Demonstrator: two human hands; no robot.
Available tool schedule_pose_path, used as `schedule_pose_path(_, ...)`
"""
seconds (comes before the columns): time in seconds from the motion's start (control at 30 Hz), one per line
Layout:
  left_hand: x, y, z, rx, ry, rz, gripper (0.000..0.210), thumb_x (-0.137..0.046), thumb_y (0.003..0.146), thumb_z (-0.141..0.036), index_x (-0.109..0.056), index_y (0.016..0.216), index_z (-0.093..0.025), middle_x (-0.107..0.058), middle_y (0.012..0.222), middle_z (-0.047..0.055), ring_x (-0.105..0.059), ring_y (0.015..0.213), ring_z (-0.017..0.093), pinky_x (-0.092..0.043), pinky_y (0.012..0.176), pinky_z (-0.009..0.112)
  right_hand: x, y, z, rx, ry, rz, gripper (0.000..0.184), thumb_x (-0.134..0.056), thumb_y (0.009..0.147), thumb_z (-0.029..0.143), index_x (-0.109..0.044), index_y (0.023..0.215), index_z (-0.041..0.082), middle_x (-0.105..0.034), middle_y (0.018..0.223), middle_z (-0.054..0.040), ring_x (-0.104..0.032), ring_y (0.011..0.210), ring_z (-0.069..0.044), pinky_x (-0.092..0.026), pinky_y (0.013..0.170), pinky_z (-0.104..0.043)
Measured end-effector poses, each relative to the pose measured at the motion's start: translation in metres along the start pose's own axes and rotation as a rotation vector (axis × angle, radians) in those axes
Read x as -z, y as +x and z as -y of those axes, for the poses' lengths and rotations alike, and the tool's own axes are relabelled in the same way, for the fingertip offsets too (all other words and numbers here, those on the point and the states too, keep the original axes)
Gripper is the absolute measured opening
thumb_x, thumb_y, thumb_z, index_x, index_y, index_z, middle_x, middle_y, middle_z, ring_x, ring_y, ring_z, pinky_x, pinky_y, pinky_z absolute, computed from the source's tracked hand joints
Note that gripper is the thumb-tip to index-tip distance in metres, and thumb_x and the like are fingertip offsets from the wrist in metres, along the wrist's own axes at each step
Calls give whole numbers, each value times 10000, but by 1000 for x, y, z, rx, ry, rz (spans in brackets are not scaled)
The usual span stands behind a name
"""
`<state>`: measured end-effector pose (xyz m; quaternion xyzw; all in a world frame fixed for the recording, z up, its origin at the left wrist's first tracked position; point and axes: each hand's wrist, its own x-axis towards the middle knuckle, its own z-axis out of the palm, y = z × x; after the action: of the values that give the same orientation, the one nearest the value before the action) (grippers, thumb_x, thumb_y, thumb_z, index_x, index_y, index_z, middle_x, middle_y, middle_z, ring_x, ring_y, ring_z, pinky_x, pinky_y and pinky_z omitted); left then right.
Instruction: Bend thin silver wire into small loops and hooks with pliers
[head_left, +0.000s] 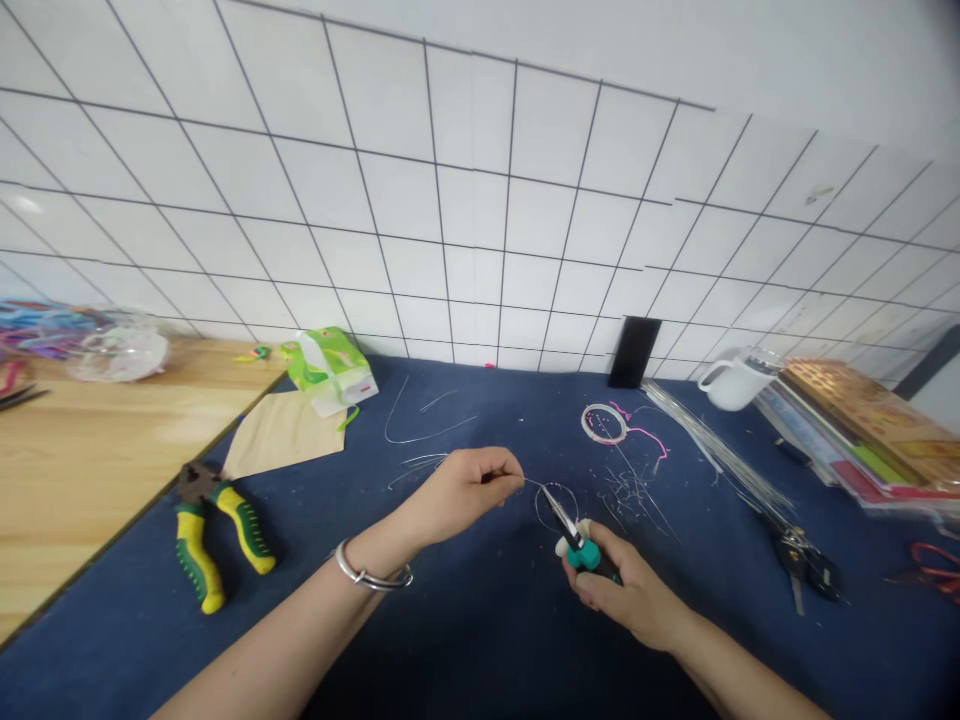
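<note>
My left hand (469, 490), with a silver bangle (373, 580) on its wrist, pinches the end of a thin wire (533, 482). The wire runs right to a small wire ring (538, 513). My right hand (626, 588) is wrapped around needle-nose pliers (585, 552) with teal and black handles. Their narrow jaws meet the wire at the ring's upper edge; whether they are fully closed is too small to tell. Right of the ring lies a tangle of short wire scraps (628, 490).
Large yellow-green pliers (196, 530) lie left on the dark blue cloth (450, 640). A green package (330, 370) stands behind them. Further right are a white ring (587, 424) with pink thread, a black phone-like slab (634, 352), a wire bundle (720, 445), keys (795, 560), a white mug (739, 382) and stacked books (870, 425).
</note>
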<state>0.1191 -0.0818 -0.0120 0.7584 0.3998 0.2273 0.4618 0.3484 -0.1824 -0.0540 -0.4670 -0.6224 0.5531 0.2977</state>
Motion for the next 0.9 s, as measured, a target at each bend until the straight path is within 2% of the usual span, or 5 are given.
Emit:
schedule_pose_path(0.23,0,0,0,4,8,0,187,-455,816,-280,-610,775,-184,-554,645,-20,-490,604,111,-382,577,223,2,0,6,13,-61,-10,119,-550,818,252,-507,896,173,-468,764,19,-410,668,-102,-362,638,-252)
schedule_pose_path(0.67,0,1,-2,0,-14,16,183,-458,824,-289,-602,780,-186,-543,659,-22,-502,633,114,-373,589,225,2,0,1,-38,126,58,140,-550,813,248,-490,916,175,-530,824,-3,-508,685,-110,-426,638,-265)
schedule_pose_path(0.9,0,0,-7,34,-54,9,180,-468,815,-294,-596,759,-181,-505,614,-38,-449,567,95,-348,553,216,3,1,2,-28,175,82,195,-572,796,276,-497,945,175,-552,866,-24,-537,719,-130,-451,691,-306)
